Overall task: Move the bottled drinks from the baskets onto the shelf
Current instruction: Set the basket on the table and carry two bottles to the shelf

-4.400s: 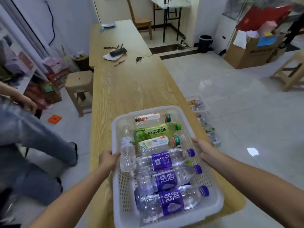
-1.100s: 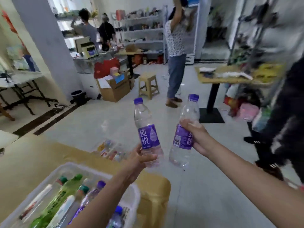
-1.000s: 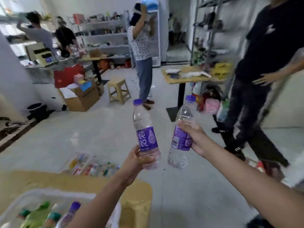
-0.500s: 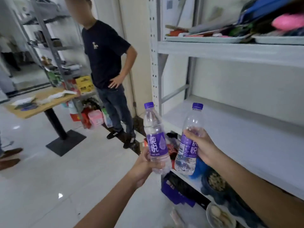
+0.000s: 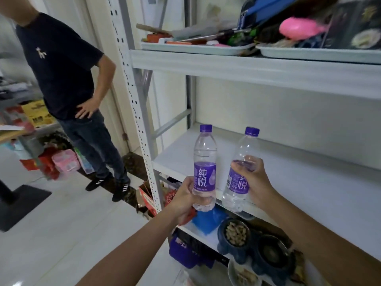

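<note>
Head view: I see the white shelf (image 5: 309,182) bare at the middle level, trays (image 5: 198,47) of clutter above, a bowl (image 5: 235,236) of brown pellets below. My left hand (image 5: 183,200) grips one water bottle (image 5: 204,162) upright, my right hand (image 5: 254,180) another bottle (image 5: 240,168), both at the shelf's front edge.

Two clear, purple-capped water bottles, left bottle (image 5: 204,168) and right bottle (image 5: 239,172), stand upright in hand before the bare white shelf (image 5: 299,182).

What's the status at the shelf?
Left hand gripping one water bottle, right hand another. Both upright, not yet shelved. Middle shelf bare ahead.
</note>
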Action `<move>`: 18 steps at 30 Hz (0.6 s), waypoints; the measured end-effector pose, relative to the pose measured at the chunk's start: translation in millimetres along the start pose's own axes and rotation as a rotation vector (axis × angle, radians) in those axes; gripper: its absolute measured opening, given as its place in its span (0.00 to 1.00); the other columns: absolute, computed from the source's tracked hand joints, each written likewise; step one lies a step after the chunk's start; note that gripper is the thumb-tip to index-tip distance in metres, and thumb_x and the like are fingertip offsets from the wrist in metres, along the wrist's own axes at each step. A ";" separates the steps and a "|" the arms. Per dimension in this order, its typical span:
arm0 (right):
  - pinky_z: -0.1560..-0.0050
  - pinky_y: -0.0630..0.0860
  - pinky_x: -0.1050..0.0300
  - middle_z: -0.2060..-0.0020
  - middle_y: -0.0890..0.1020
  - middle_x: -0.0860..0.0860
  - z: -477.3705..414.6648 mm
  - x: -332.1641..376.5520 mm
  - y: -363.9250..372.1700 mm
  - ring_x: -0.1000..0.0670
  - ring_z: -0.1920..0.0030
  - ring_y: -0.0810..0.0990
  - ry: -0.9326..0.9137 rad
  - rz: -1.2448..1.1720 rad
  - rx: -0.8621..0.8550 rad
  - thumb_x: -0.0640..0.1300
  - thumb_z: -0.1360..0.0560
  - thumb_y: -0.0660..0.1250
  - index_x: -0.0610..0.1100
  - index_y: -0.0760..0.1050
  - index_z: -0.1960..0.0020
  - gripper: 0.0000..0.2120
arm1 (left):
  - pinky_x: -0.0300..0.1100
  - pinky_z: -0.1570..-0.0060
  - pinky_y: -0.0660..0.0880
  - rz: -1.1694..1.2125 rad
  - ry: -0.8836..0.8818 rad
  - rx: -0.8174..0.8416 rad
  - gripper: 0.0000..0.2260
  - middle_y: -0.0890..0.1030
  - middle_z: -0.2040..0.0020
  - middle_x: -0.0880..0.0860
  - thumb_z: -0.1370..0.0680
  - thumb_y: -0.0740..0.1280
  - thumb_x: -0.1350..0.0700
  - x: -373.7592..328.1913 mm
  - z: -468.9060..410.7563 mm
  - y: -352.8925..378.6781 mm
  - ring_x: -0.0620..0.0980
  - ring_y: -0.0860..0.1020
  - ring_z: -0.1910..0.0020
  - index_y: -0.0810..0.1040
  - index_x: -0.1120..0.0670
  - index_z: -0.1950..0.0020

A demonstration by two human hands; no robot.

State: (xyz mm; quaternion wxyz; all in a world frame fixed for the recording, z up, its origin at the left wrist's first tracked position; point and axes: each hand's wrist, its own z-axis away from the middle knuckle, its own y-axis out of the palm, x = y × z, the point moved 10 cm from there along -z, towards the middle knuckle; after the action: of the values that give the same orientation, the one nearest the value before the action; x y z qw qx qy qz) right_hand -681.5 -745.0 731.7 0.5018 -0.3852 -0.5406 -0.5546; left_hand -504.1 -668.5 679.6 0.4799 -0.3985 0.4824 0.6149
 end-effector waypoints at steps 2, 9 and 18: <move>0.42 0.76 0.41 0.43 0.75 0.45 -16.3 3.1 15.5 0.43 0.44 0.78 -0.029 0.022 -0.015 0.40 0.32 0.75 0.48 0.65 0.39 0.28 | 0.47 0.47 0.79 -0.030 0.019 -0.014 0.34 0.79 0.42 0.56 0.40 0.76 0.71 -9.7 -20.0 -14.9 0.52 0.79 0.45 0.69 0.56 0.38; 0.52 0.77 0.55 0.43 0.73 0.45 -74.9 -2.1 76.4 0.50 0.50 0.77 -0.125 0.046 -0.096 0.38 0.32 0.75 0.49 0.63 0.40 0.28 | 0.43 0.56 0.78 -0.065 0.042 -0.035 0.26 0.76 0.43 0.55 0.33 0.70 0.76 -33.2 -94.7 -75.1 0.52 0.76 0.47 0.68 0.54 0.42; 0.50 0.75 0.58 0.40 0.72 0.47 -112.7 -33.0 98.7 0.48 0.43 0.75 -0.153 0.126 -0.185 0.38 0.32 0.75 0.51 0.62 0.38 0.31 | 0.51 0.46 0.73 -0.203 0.019 0.007 0.29 0.74 0.41 0.58 0.34 0.70 0.75 -24.9 -151.6 -120.4 0.53 0.75 0.47 0.66 0.56 0.39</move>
State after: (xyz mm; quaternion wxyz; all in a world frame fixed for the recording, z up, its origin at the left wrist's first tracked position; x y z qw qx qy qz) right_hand -565.8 -842.8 707.3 0.4552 -0.5043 -0.4987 -0.5383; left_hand -377.1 -812.6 645.1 0.5367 -0.4495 0.4462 0.5575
